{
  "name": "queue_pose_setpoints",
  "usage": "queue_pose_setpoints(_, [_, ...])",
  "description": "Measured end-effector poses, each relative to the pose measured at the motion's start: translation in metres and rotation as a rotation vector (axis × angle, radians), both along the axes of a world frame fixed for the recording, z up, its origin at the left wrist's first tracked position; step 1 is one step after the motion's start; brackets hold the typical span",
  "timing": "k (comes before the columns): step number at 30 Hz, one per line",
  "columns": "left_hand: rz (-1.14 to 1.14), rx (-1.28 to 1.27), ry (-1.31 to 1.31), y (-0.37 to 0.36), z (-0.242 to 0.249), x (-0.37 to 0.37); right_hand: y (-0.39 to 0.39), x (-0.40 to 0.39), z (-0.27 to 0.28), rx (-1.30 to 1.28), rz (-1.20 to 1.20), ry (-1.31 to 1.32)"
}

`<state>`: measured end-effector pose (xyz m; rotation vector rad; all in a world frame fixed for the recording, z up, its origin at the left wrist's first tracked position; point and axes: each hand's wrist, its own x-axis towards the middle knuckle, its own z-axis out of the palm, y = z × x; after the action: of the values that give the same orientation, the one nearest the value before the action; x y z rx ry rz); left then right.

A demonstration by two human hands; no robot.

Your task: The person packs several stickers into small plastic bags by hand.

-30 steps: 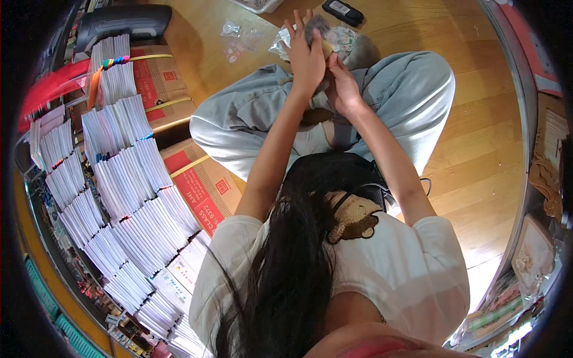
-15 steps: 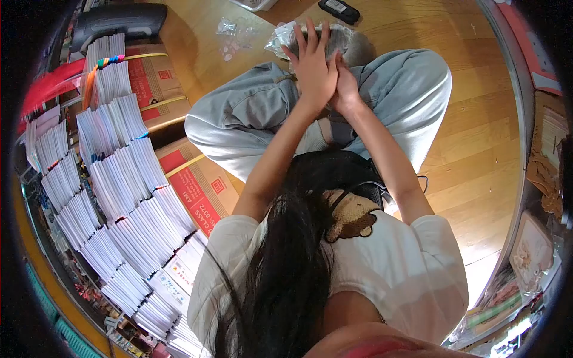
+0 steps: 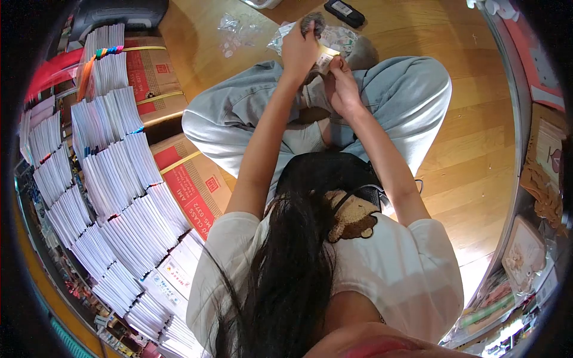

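My left hand (image 3: 299, 52) is raised over my crossed legs, its fingers closed around a small grey fuzzy item (image 3: 312, 24) whose exact kind I cannot make out. Between the two hands is a small pale yellow-and-white label (image 3: 326, 58) with print on it. My right hand (image 3: 344, 85) pinches its near right edge between thumb and fingers. Whether the left hand also touches the label is hard to see. Just beyond the hands, a clear plastic bag (image 3: 341, 40) with small pale pieces inside lies on the floor.
More clear plastic packets (image 3: 233, 33) lie on the wooden floor (image 3: 477, 119). A black case with a white label (image 3: 344, 12) is at the far side. Stacked thin books (image 3: 140, 232) and red-brown cartons (image 3: 194, 185) stand to my left; packaged goods (image 3: 525, 253) line the right.
My hands were together with the left fingers spread over the bag. Now they are apart: the left grips the grey fuzzy item, and the right pinches a label.
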<state>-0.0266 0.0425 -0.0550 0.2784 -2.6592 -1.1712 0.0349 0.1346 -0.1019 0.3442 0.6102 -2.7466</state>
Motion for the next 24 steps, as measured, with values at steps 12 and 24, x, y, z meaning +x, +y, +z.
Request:
queue_pose_setpoints(12, [0.235, -0.654, -0.307, -0.224, -0.01, -0.022, 0.007, -0.017, 0.014, 1.025, -0.065, 0.518])
queue_pose_setpoints(24, [0.229, -1.057, -0.406, -0.29, -0.053, -0.02, -0.004, -0.017, 0.0, 1.931, 0.205, 0.846])
